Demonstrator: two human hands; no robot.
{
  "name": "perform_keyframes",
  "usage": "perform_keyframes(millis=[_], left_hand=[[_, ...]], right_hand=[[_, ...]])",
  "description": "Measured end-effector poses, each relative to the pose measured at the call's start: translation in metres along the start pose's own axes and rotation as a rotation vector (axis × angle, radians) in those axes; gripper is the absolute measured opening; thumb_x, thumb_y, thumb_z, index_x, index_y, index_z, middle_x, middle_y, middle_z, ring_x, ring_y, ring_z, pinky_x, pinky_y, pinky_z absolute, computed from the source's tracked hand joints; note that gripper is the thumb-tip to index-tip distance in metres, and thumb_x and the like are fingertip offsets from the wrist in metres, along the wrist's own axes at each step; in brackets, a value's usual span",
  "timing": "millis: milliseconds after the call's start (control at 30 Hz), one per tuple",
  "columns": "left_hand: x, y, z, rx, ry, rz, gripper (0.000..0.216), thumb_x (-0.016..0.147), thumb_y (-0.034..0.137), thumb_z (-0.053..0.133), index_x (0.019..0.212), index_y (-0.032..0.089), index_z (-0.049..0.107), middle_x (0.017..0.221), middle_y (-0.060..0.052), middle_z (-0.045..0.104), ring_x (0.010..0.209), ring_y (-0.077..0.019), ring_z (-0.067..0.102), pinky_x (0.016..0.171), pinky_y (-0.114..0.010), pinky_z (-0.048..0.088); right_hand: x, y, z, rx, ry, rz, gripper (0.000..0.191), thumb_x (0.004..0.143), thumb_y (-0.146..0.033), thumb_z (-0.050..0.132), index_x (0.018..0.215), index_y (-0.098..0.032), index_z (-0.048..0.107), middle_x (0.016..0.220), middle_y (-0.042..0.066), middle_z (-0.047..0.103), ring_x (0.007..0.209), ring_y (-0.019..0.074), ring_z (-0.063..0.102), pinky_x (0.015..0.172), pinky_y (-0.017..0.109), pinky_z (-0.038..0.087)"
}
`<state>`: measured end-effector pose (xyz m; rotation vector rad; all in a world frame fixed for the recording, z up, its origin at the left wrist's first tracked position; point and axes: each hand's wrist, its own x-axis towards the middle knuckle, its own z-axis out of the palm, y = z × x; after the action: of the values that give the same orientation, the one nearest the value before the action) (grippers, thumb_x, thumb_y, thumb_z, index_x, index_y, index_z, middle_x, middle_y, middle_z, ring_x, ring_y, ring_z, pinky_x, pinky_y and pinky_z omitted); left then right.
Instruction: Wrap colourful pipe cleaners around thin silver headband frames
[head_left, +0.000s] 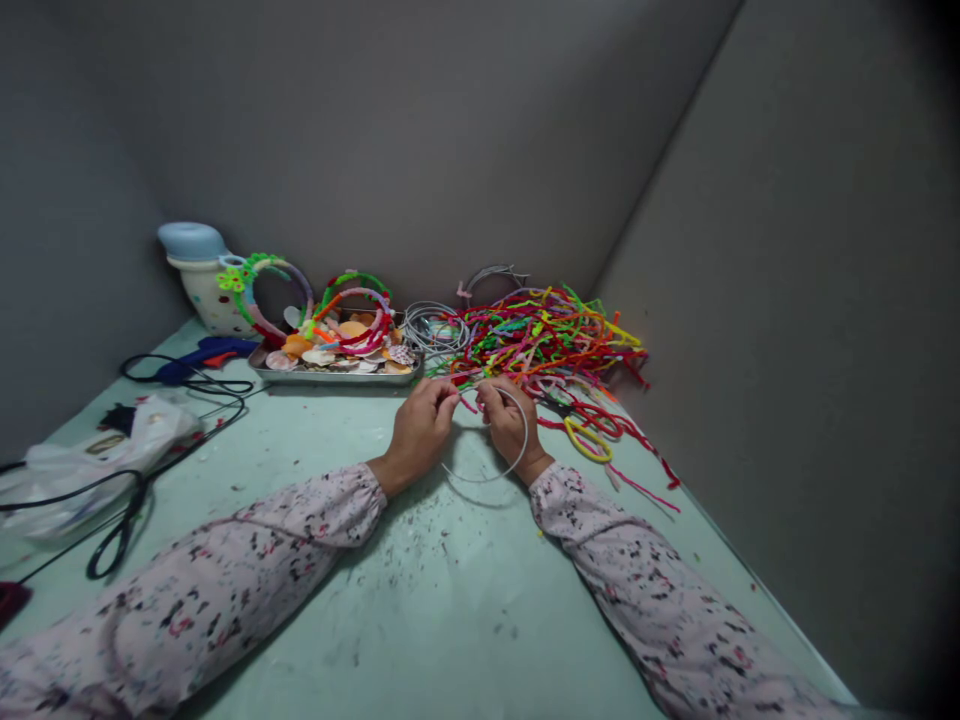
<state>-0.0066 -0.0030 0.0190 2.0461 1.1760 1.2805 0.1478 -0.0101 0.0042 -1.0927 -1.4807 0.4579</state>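
Observation:
My left hand (420, 425) and my right hand (508, 420) are close together over the pale green table (420, 600), both with fingers pinched. Between them they hold a thin bare metal headband (487, 470), which curves down below the hands. Just beyond the hands lies a big heap of coloured pipe cleaners (547, 345) in red, green, yellow and orange. A yellow-handled pair of scissors (589, 440) lies to the right of my right hand.
A metal tray (330, 375) of shells and wrapped headbands stands at the back. More bare headbands (431, 328) lie beside it. A blue glue gun (202, 358), black cords, black scissors (116, 535), a plastic bag (90, 460) and a white jar (196, 275) are at left. Grey walls close in.

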Motion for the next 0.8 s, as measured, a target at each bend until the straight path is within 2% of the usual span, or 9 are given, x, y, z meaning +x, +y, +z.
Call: perform_keyframes(millis=[300, 567, 800], left_hand=[[0.0013, -0.0058, 0.0033, -0.052, -0.043, -0.011, 0.013, 0.089, 0.022, 0.046, 0.081, 0.017, 0.057, 0.085, -0.004, 0.058, 0.083, -0.0167, 0.053, 0.075, -0.028, 0.039], [0.0021, -0.0048, 0.0013, -0.121, -0.057, -0.062, 0.02, 0.091, 0.03, 0.045, 0.083, 0.017, 0.058, 0.086, -0.003, 0.057, 0.083, -0.0165, 0.053, 0.075, -0.027, 0.039], [0.0024, -0.0043, 0.0008, -0.149, -0.064, -0.094, 0.023, 0.09, 0.031, 0.045, 0.076, 0.017, 0.057, 0.08, -0.002, 0.056, 0.076, -0.0156, 0.05, 0.07, -0.027, 0.037]], right_hand=[[-0.0003, 0.0001, -0.0011, -0.012, -0.009, 0.011, 0.023, 0.091, -0.039, 0.05, 0.086, -0.02, 0.063, 0.074, 0.003, 0.061, 0.069, 0.0162, 0.058, 0.059, 0.027, 0.044], [0.0012, 0.0019, -0.0009, -0.031, 0.005, 0.015, 0.024, 0.091, -0.04, 0.05, 0.085, -0.021, 0.063, 0.074, 0.002, 0.062, 0.07, 0.0165, 0.059, 0.059, 0.027, 0.045], [0.0008, -0.0004, -0.0013, -0.038, -0.005, 0.008, 0.025, 0.091, -0.04, 0.05, 0.085, -0.02, 0.063, 0.073, 0.002, 0.061, 0.069, 0.0163, 0.058, 0.06, 0.027, 0.045]])
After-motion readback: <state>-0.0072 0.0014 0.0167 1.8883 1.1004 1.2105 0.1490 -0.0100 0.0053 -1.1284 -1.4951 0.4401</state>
